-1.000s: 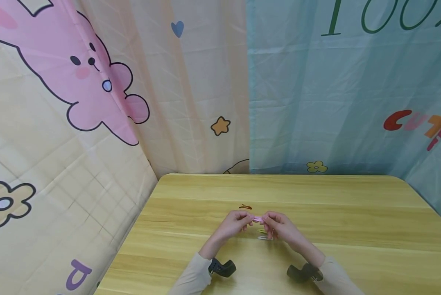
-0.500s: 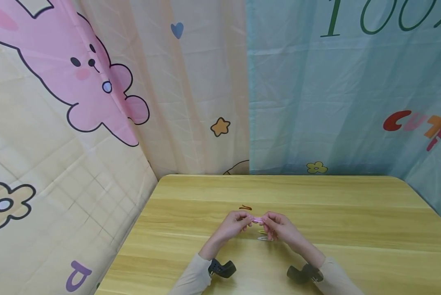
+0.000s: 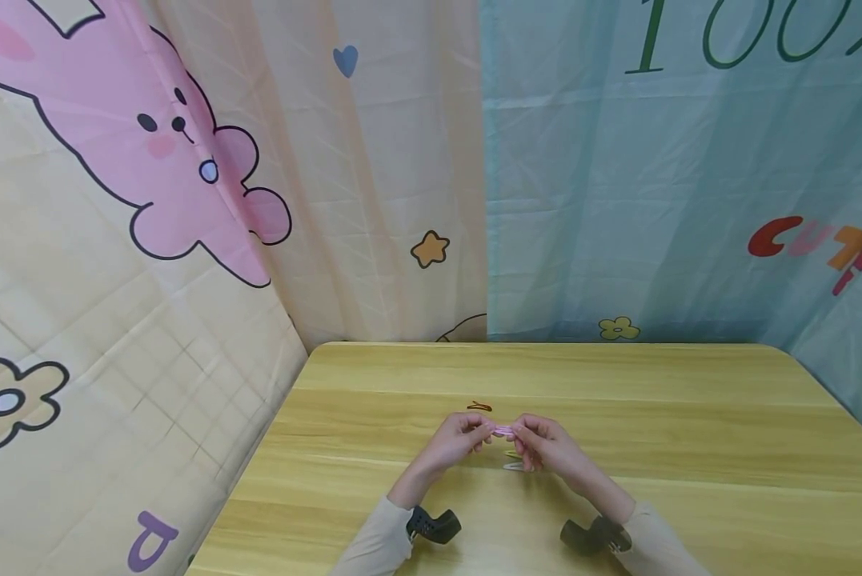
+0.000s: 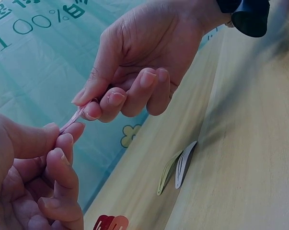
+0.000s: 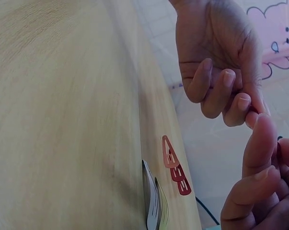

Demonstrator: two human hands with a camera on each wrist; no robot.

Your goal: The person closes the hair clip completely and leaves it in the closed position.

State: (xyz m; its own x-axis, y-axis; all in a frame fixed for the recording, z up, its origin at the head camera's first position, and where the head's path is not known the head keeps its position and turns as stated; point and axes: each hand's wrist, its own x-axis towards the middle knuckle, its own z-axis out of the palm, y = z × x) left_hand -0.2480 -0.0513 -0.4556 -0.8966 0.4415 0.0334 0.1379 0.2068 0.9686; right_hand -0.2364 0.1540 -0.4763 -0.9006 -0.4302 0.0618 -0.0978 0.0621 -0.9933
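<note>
Between my two hands is a pink snap hair clip (image 3: 503, 430), raised above the table. My left hand (image 3: 461, 436) pinches one end between thumb and forefinger. The other end is pinched by my right hand (image 3: 551, 444) in the same way. In the left wrist view a narrow strip of the pink clip (image 4: 73, 117) shows between the fingertips; its ends are covered. Below the hands a white snap clip (image 4: 184, 165) and a yellow-green one (image 4: 167, 175) lie side by side on the table. An orange clip (image 5: 167, 152) overlaps a dark red clip (image 5: 183, 184) farther off.
The wooden table (image 3: 373, 376) has rounded far corners. Printed curtains (image 3: 402, 160) hang behind it and along its left side. A dark camera mount (image 3: 434, 525) sits on the left wrist, another mount (image 3: 595, 534) on the right.
Both hands keep their pinch on the pink hair clip and barely move. The whole head view has shifted down very slightly.
</note>
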